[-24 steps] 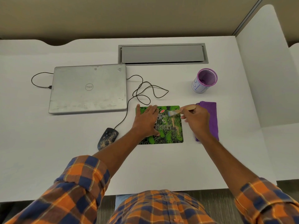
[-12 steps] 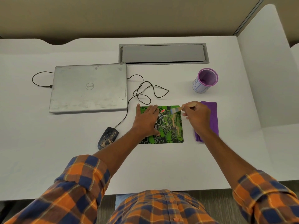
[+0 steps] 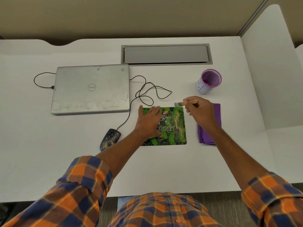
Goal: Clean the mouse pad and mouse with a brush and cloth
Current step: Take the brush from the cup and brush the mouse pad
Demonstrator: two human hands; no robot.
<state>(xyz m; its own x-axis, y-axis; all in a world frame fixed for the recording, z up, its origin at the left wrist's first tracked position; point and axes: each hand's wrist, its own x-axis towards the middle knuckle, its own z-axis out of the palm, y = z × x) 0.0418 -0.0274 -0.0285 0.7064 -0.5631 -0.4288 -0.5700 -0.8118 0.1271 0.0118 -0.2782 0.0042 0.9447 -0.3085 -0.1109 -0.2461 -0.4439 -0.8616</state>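
brushing the pad (image 3: 173, 128) at mid frame
left hand (image 3: 150, 122) spread flat on the pad; right hand (image 3: 200, 112) grips the brush (image 3: 179, 104) over its upper right corner; cloth (image 3: 211, 136) right; mouse (image 3: 110, 139) left

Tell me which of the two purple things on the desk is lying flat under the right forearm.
The folded purple cloth, flat on the desk right of the mouse pad. The other purple item, the mesh cup, stands upright farther back.
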